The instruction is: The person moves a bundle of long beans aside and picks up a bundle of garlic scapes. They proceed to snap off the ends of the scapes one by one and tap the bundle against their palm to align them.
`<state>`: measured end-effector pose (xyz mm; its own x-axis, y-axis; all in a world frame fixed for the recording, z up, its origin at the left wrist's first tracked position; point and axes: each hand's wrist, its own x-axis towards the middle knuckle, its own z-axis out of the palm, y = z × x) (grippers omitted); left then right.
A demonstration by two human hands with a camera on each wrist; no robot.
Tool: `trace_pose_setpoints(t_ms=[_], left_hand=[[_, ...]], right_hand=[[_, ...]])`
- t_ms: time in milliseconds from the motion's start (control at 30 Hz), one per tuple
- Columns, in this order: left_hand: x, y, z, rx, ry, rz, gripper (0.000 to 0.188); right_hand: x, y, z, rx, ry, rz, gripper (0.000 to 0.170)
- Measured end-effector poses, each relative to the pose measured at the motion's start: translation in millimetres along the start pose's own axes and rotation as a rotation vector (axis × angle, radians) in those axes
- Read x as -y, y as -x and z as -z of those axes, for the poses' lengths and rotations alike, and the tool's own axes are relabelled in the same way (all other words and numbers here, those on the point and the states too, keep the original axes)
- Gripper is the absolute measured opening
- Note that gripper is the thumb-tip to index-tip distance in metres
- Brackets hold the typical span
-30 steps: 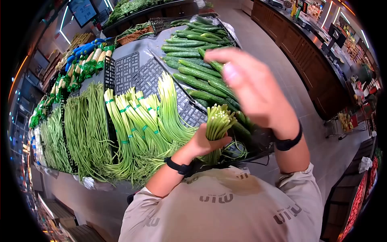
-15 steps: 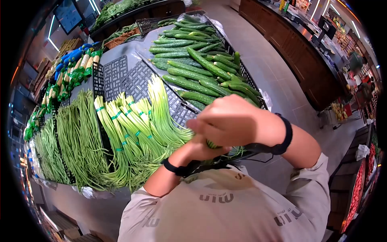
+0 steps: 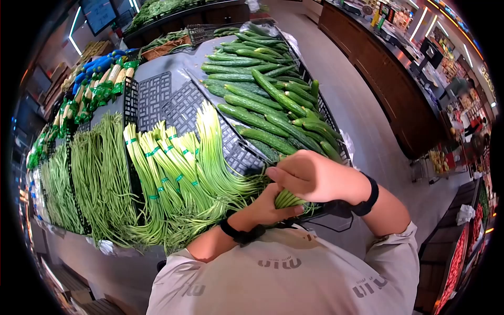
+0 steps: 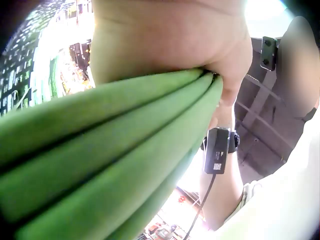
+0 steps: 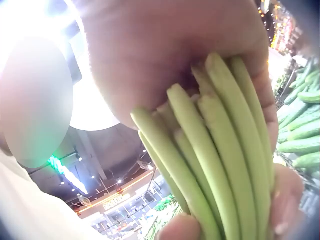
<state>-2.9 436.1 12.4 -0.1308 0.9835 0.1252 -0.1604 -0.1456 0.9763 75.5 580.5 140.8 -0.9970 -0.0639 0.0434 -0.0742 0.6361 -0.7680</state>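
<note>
In the head view, the left hand (image 3: 268,208) grips a bunch of long green stems (image 3: 286,199) near the front edge of the display. Over the top of that bunch, the right hand (image 3: 315,176) curls round the stem ends. The left wrist view has the stems (image 4: 115,135) running up into the right hand (image 4: 170,42). Pale cut ends of the stems (image 5: 225,135) lie against the right palm (image 5: 170,55) in the right wrist view, with a thumb (image 5: 181,229) of the left hand lower down. Some fingers are hidden.
Banded green bunches (image 3: 173,168) lie left of the hands, beside long beans (image 3: 100,178). Cucumbers (image 3: 262,100) fill the far right part of the display. A black crate (image 3: 152,97) stands behind the bunches; a brown counter (image 3: 378,79) is across the aisle.
The right hand, raised over the cucumbers with its fingers extended a second ago, has come down onto the top of the bunch. The left hand still holds the stems.
</note>
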Motion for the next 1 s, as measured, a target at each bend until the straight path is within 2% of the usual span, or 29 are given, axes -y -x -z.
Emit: trace_pose_setpoints(t_ms=[33, 100, 167, 233, 300, 367, 400, 433, 467, 533, 567, 600, 633, 667, 700, 767, 800, 867, 900, 967, 1000], left_hand=[[2.8, -0.6, 4.3, -0.018, 0.004, -0.007, 0.039], [12.1, -0.5, 10.6, 0.102, -0.081, -0.02, 0.039], [16.1, -3.1, 8.5, 0.031, -0.102, -0.077, 0.037], [11.9, -4.5, 10.7, 0.017, -0.103, -0.149, 0.035], [12.2, -2.1, 14.8, -0.057, -0.113, -0.134, 0.034], [13.6, -5.0, 23.0, 0.149, -0.008, -0.003, 0.055], [11.1, -6.0, 28.3, 0.213, -0.024, 0.021, 0.052], [13.0, -5.4, 28.5, 0.2, -0.014, 0.017, 0.052], [14.8, -6.5, 28.3, 0.165, -0.035, -0.095, 0.049], [18.0, -2.2, 26.3, 0.087, -0.12, -0.266, 0.04], [18.7, -2.7, 29.0, 0.096, -0.118, -0.265, 0.04], [20.1, -4.3, 31.7, 0.206, -0.167, -0.167, 0.033], [22.2, -5.5, 32.6, 0.317, -0.216, -0.069, 0.027], [24.1, -4.7, 30.2, 0.3, -0.088, -0.056, 0.026], [24.2, -5.2, 30.9, 0.314, -0.088, -0.051, 0.026], [16.2, -5.6, 33.2, 0.332, -0.071, -0.173, 0.03], [12.1, -3.3, 32.0, 0.34, -0.072, -0.168, 0.03], [3.3, 1.3, 30.1, 0.192, -0.022, -0.198, 0.037], [-0.6, 1.3, 30.9, 0.193, -0.028, -0.194, 0.037], [-7.4, -2.8, 34.5, 0.304, 0.056, 0.15, 0.045], [-3.4, -4.3, 29.4, 0.21, 0.17, 0.088, 0.045]], right_hand=[[0.0, -2.7, 2.4, 0.018, 0.003, 0.007, 0.043], [0.5, -6.4, 5.9, 0.102, 0.105, -0.084, 0.041], [-4.5, -9.8, 2.5, 0.136, 0.003, -0.057, 0.04], [8.0, -13.1, 2.3, 0.061, -0.089, 0.015, 0.04], [19.7, -12.5, 5.7, 0.154, 0.014, 0.005, 0.033], [18.4, -10.6, 2.9, 0.145, 0.051, -0.013, 0.028], [16.1, -8.9, -1.3, 0.169, 0.053, -0.014, 0.028], [11.8, -6.6, -6.1, 0.12, 0.009, -0.005, 0.026], [9.0, -6.5, -7.4, 0.063, -0.033, 0.003, 0.025], [8.2, -8.1, -4.1, 0.138, -0.062, -0.037, 0.026], [7.5, -7.7, -1.0, 0.205, -0.094, -0.074, 0.028], [5.3, -9.6, 7.1, 0.348, -0.125, -0.117, 0.033], [1.3, -11.8, 7.5, 0.336, -0.129, -0.125, 0.033], [-5.4, -13.3, 5.9, 0.362, -0.162, -0.026, 0.035], [-11.0, -14.7, 3.7, 0.387, -0.196, 0.076, 0.038], [-15.2, -14.9, -1.2, 0.392, -0.237, 0.077, 0.041], [-16.8, -13.3, -3.0, 0.377, -0.288, 0.042, 0.042], [-13.7, -13.4, 5.9, 0.416, -0.3, -0.034, 0.043], [-2.2, -13.0, 11.7, 0.34, -0.243, -0.042, 0.042], [18.9, -10.5, 26.0, -0.014, 0.049, 0.15, 0.043], [29.3, -9.1, 32.4, -0.114, 0.013, 0.187, 0.045]])
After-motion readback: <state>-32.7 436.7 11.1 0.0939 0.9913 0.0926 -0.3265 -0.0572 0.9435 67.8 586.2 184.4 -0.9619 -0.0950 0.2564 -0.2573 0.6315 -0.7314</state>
